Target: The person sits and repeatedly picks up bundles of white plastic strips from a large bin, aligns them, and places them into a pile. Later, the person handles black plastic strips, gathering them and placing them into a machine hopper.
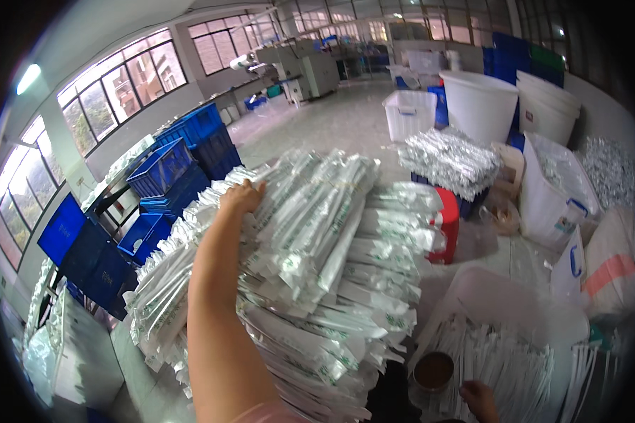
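In front of me rises a tall stack of bundled long paper-and-film packets [317,211] with green print. My left hand [243,196] rests on packets at the stack's far left part, fingers bent over their ends; whether it grips any is unclear. Low on the right, my right hand [479,396] is over a translucent plastic tub [481,285] that holds many thin white strips [500,359]. Its fingers are curled, and I cannot tell whether they hold a strip. A round container with a brown inside [434,371] sits among the strips, left of that hand.
Blue plastic crates [164,164] stand in piles on the left. A red stool [447,224] is behind the stack's right side. Silvery packets [450,158] lie on a dark crate. White bins [555,190], large white tubs [479,106] and a woven sack [611,264] line the right.
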Demonstrator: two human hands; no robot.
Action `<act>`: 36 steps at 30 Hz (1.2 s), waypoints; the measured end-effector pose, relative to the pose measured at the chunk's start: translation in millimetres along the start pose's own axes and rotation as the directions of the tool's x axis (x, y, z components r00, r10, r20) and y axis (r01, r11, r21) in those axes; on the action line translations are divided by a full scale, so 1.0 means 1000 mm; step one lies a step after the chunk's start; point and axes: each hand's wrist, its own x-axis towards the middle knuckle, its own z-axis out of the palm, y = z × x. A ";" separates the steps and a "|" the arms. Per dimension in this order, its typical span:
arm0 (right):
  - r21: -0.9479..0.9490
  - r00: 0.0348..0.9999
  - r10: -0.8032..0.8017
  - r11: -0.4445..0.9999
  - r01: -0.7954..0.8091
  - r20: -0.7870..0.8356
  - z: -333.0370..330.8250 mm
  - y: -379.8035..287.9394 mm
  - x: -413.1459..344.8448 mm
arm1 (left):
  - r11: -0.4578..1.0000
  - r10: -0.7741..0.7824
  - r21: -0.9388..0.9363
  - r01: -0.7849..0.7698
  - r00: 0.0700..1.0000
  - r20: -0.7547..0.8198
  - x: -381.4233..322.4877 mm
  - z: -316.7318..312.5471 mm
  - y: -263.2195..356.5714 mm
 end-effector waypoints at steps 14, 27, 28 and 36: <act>-0.036 0.848 0.135 0.983 -0.179 -0.513 -0.084 0.145 -0.009 | 0.556 0.780 0.420 -0.717 0.276 -0.562 0.087 -0.069 0.108; -0.175 0.678 0.243 0.856 -0.486 -0.693 -0.112 0.190 0.079 | 0.025 0.999 -0.077 -0.997 0.027 -0.033 -0.455 0.072 0.399; -0.193 0.641 0.268 0.810 -0.554 -0.719 -0.119 0.190 0.083 | 0.027 1.000 -0.136 -0.990 0.028 -0.003 -0.469 0.097 0.388; 0.072 0.535 0.741 0.609 -0.790 -0.406 -0.162 0.254 0.088 | 0.426 0.901 -0.351 -0.834 0.357 0.246 -0.534 0.217 0.221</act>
